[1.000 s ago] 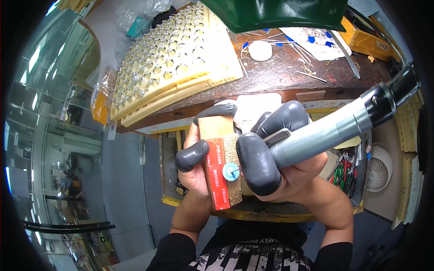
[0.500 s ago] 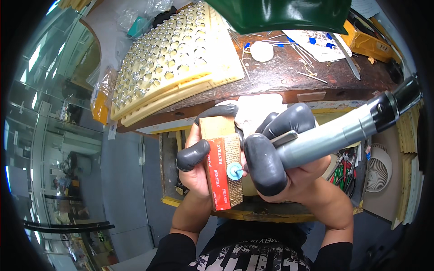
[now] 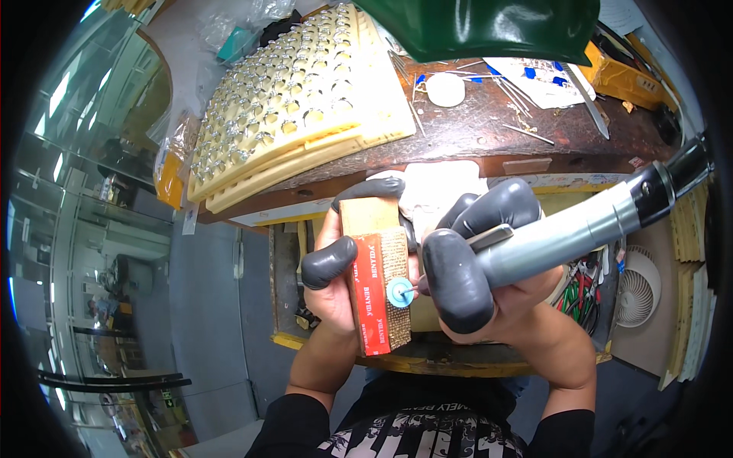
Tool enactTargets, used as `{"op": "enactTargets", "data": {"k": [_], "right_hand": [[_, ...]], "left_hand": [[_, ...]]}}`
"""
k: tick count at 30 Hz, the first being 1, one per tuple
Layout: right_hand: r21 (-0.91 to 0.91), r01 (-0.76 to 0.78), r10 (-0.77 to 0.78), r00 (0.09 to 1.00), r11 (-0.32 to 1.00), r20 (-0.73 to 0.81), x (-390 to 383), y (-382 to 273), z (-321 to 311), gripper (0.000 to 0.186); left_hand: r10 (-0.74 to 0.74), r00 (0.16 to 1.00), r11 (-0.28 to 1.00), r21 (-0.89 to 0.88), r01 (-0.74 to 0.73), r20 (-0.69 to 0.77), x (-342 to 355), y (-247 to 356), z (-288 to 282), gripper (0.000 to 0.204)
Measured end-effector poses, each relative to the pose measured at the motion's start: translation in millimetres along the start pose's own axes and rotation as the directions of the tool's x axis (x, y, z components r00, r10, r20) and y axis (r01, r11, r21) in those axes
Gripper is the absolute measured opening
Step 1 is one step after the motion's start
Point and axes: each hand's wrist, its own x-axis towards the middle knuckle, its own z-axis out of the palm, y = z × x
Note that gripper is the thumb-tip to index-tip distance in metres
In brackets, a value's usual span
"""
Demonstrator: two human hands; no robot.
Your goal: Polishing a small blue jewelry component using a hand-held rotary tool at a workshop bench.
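Observation:
My left hand (image 3: 330,269), with black finger cots on its fingers, is closed around a brown rectangular block (image 3: 357,216) bearing a red label. One side of the block has a rough, tan, grainy surface. In my right hand (image 3: 458,286), also in black finger cots, is a silver rotary handpiece (image 3: 561,240) with a black rear end. A thin shank runs from it to a small light-blue disc (image 3: 399,291), which lies against or just over the grainy side; contact cannot be made out for certain. Some left fingertips are hidden behind the block.
Cream trays (image 3: 286,137) of shiny rings stand on the wooden bench (image 3: 458,137) at far left. A green shade (image 3: 489,27) overhangs it. Thin rods, a white round piece (image 3: 446,89) and a blade (image 3: 586,103) lie at right. Below are pliers (image 3: 584,294) and a fan (image 3: 637,286).
My right hand and the handpiece have shifted slightly right, and the disc sits a little lower on the block. My left hand and the block have barely moved.

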Motion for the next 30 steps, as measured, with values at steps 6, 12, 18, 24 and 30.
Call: {"op": "enactTargets", "data": {"k": [6, 12, 18, 24, 30], "right_hand": [[0.015, 0.03, -0.03, 1.0, 0.999, -0.001, 4, 1, 5, 0.01], [-0.017, 0.028, -0.028, 1.0, 0.999, 0.009, -1, 4, 2, 0.013], [0.03, -0.241, 0.228, 0.946, 0.97, 0.229, -3, -10, -14, 0.04], [0.16, -0.772, 0.592, 0.586, 0.615, 0.554, 0, -32, -37, 0.069], [0.277, -0.487, 0.332, 0.825, 0.829, 0.457, 2, -30, -35, 0.027]], "left_hand": [[0.052, 0.997, 0.981, -0.185, -0.06, -0.051, -1, -6, -9, 0.069], [-0.001, 0.999, 0.993, -0.118, -0.003, -0.033, 1, -3, -5, 0.067], [0.047, 0.996, 0.994, -0.098, -0.055, -0.076, 0, -5, -1, 0.068], [0.001, 0.999, 1.0, -0.009, -0.001, -0.051, -1, 1, -6, 0.065], [-0.094, 0.99, 0.995, 0.022, 0.097, -0.102, -3, 10, 6, 0.058]]}}
